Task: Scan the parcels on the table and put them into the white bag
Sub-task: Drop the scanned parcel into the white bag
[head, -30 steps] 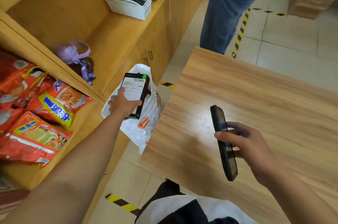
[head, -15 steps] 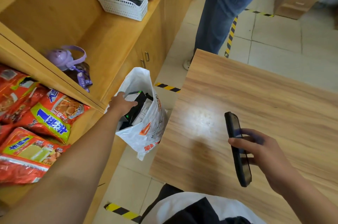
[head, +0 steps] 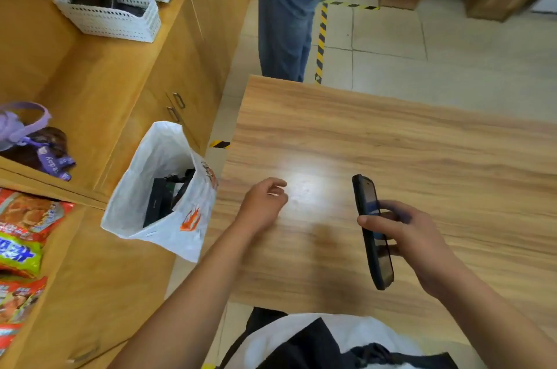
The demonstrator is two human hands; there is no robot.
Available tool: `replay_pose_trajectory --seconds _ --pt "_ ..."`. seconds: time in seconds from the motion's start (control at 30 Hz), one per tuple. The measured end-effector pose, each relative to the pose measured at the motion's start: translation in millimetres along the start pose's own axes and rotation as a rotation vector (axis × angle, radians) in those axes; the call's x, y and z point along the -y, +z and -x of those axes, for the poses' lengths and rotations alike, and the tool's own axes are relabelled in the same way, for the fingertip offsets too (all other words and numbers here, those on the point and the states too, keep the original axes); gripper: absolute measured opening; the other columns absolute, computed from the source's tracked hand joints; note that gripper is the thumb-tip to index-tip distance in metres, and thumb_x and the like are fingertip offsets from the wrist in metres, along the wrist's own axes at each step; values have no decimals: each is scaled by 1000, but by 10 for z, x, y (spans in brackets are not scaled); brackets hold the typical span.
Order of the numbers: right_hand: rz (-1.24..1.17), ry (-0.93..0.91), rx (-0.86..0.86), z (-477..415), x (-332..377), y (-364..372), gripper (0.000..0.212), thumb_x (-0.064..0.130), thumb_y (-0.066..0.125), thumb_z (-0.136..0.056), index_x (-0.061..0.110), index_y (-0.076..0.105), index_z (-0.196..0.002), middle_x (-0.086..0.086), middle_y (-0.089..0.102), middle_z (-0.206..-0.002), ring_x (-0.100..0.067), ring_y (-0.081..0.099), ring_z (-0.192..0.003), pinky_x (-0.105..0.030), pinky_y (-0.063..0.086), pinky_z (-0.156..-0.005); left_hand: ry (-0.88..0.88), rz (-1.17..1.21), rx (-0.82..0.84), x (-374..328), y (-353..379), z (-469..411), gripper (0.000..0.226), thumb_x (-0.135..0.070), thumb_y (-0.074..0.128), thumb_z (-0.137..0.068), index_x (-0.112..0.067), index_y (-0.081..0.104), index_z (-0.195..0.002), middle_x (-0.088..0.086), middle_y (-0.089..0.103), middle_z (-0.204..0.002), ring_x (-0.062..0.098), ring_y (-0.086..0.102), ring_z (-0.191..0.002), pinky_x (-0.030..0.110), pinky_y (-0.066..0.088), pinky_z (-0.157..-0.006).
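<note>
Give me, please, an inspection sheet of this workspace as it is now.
Surface: wooden table, no parcels seen on it.
Job's things: white bag open beside the table's left edge, dark parcels inside; scanner in the right hand.
Clutter: snack packets, white baskets, purple bottle on the shelves.
Grippers: left hand empty above the table, fingers loosely curled.
Cables: nothing seen.
Surroundings: a person's legs in jeans, striped floor tape.
</note>
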State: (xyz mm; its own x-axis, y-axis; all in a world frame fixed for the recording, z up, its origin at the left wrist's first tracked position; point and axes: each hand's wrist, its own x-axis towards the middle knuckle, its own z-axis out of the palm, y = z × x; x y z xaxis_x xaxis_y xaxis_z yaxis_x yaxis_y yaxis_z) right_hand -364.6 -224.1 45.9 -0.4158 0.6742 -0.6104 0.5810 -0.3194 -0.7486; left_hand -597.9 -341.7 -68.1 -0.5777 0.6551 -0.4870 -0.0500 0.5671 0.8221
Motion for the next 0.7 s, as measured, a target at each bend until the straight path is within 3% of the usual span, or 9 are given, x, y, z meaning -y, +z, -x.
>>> replay_pose_trajectory --seconds 0.13,0.2,0.33,0.5,0.63,0.7 --pt "-91 2 -56 33 -263 -608 47 29 89 -71 21 73 -114 -7 73 -88 -21 75 -75 -53 59 -76 68 -55 103 -340 911 99 25 -15 63 -86 -39 66 -91 -10 69 -90 -1 60 -64 16 47 -56" --pt "-127 1 -74 57 -405 -984 39 29 89 -71 24 75 -107 -6 73 -86 -21 75 -74 -51 60 -76 81 -89 145 -517 1371 174 24 -17 64 -86 -41 66 -90 -13 69 -89 -4 60 -65 15 45 -54" --pt "-214 28 -125 118 -825 -1842 39 30 88 -72 27 74 -108 -5 75 -89 -16 76 -75 -43 61 -73 77 -134 227 -849 2311 339 21 -16 64 -87 -35 68 -94 -12 69 -88 -8 58 -60 11 44 -50" --pt "-257 97 -206 118 -1459 -2880 42 34 89 -72 28 72 -110 -2 78 -91 -15 75 -78 -47 62 -82 63 -213 288 -1095 3341 395 20 -13 64 -88 -25 69 -102 -7 68 -92 -8 56 -58 9 42 -52" --pt "-268 136 -291 91 -1922 -3610 44 32 90 -71 27 68 -109 7 77 -77 -11 75 -71 -30 59 -57 18 -285 345 -1113 3956 441 18 -18 70 -88 -24 69 -105 -1 65 -106 6 60 -79 18 46 -60" --pt "-253 167 -343 44 -2135 -3912 46 32 92 -69 28 67 -107 0 76 -81 -16 75 -67 -27 57 -50 11 -353 360 -1091 4161 448 21 -20 69 -89 -25 68 -108 0 62 -113 8 62 -87 22 49 -65"
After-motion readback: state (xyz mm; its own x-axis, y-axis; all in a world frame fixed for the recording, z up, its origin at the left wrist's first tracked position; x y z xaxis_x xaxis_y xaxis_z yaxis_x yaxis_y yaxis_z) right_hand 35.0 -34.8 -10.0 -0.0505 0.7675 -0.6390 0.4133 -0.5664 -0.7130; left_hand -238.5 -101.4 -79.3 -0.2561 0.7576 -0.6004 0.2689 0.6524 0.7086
